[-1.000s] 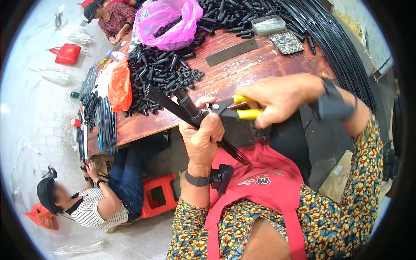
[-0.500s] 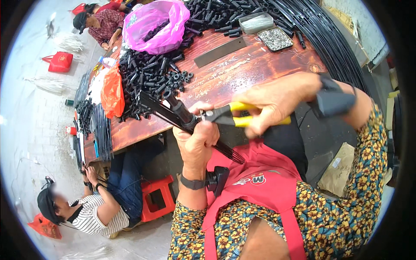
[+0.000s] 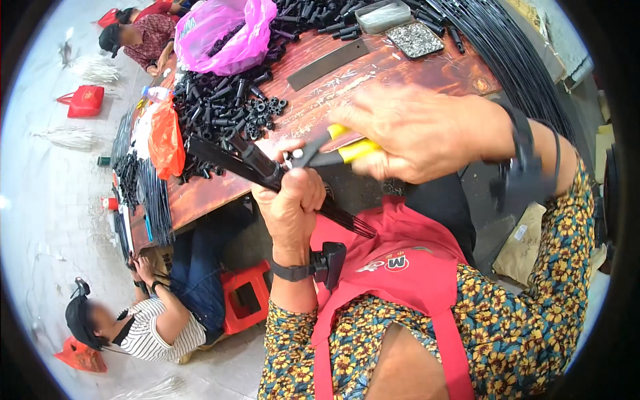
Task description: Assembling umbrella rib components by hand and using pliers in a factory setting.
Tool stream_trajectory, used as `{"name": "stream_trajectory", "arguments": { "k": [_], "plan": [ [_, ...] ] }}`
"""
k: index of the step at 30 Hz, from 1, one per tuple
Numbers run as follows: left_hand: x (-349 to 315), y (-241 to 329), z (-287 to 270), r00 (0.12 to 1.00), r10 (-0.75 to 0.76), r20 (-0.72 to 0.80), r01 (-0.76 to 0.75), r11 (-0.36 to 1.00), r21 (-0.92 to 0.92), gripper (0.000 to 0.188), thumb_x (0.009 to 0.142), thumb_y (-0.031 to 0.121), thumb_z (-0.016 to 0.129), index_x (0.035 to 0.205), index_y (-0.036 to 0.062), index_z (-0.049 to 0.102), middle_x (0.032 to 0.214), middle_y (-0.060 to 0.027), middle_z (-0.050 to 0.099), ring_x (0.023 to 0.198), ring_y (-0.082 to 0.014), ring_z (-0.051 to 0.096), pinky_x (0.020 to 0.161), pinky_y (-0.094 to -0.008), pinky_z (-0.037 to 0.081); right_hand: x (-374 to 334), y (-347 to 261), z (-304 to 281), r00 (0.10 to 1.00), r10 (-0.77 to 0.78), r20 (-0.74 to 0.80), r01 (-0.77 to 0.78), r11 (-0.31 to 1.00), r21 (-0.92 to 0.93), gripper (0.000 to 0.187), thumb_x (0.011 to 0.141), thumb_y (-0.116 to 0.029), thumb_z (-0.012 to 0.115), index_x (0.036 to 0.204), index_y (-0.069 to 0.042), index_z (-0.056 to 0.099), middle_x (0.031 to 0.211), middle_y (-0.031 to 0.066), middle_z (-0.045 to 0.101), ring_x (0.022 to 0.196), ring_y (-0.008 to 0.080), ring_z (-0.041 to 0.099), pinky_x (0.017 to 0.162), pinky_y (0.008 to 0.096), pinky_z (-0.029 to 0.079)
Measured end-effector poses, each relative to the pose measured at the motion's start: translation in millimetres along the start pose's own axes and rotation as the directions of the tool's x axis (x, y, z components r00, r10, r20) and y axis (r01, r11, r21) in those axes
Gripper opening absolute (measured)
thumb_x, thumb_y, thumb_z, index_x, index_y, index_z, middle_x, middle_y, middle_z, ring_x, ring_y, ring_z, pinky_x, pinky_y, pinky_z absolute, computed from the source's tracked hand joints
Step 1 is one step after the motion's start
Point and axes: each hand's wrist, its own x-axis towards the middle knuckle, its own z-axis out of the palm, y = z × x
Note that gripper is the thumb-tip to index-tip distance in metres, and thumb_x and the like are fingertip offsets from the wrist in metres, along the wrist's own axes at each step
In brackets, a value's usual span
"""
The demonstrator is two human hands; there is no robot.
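L hand [image 3: 290,207]: fingers closed tight, holding a bundle of thin black rods [image 3: 215,155] w/ one thicker black tube [image 3: 257,163] alongside. Rods are slanted; upper ends point toward table, lower ends come out below the fist, in front of red apron [image 3: 427,287]. R hand [image 3: 413,133]: blurred, fingers bent round yellow handles of the pliers [image 3: 321,159], handles a bit apart. Pliers' head is at L thumb & index finger, close to the tube; whether its jaws bite smth, I cannot tell.

Beyond the hands, wooden table [image 3: 460,77] carries a flat metal strip [image 3: 328,65], dark tray of small silvery pcs [image 3: 415,40], and clear box [image 3: 383,19] just beside it. On L side: heap of black tubular parts [image 3: 207,103], pink bag [image 3: 195,50] w/ dark pcs inside, orange bag [image 3: 165,140]. Long black rods [image 3: 527,60] lie along R edge. Lower L, co-worker in striped shirt [image 3: 163,330] sits near red stool [image 3: 230,313].
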Motion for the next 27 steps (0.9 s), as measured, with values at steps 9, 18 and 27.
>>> {"name": "stream_trajectory", "arguments": {
  "k": [9, 18, 27],
  "plan": [
    [-4.0, -2.4, 1.7, 0.991, 0.034, 0.132, -0.027, 0.998, -0.053, 0.062, 0.084, 0.036, 0.072, 0.128, 0.0011, 0.045, 0.05, 0.0067, 0.028, 0.038, -0.0053, 0.027, 0.037, -0.0231, 0.024, 3.2, 21.3, 5.7, 0.59, -0.095, 0.802, -0.743, 0.324, 0.585, 0.043, 0.072, -0.026, 0.08, 0.097, 0.003, 0.059, 0.069, 0.0091, 0.064, 0.054, 0.0164, 0.062, 0.045, 0.0295, 0.046],
    [-0.8, -10.9, 5.7, 0.996, 0.017, 0.082, -0.011, 0.997, -0.074, 0.072, 0.087, 0.059, 0.057, 0.129, 0.0016, 0.046, 0.049, 0.0053, 0.03, 0.039, -0.0074, 0.028, 0.038, -0.0251, 0.023, 3.2, 42.1, 6.7, 0.451, -0.348, 0.821, -0.755, 0.341, 0.56, 0.027, 0.077, -0.017, 0.062, 0.094, 0.002, 0.054, 0.07, 0.0159, 0.059, 0.067, 0.0253, 0.064, 0.059, 0.0361, 0.05],
    [6.3, 1.7, -0.4, 0.984, -0.129, -0.126, 0.111, 0.984, -0.138, 0.094, 0.084, 0.081, 0.023, 0.121, -0.0001, 0.054, 0.042, 0.0022, 0.03, 0.034, -0.0112, 0.024, 0.036, -0.0272, 0.022, 1.2, 12.1, 33.2, 0.986, 0.057, 0.155, -0.106, 0.939, 0.328, 0.062, 0.082, -0.015, 0.067, 0.136, -0.004, 0.038, 0.109, 0.0214, 0.052, 0.096, 0.0371, 0.055, 0.082, 0.0413, 0.046]
  ]
}}
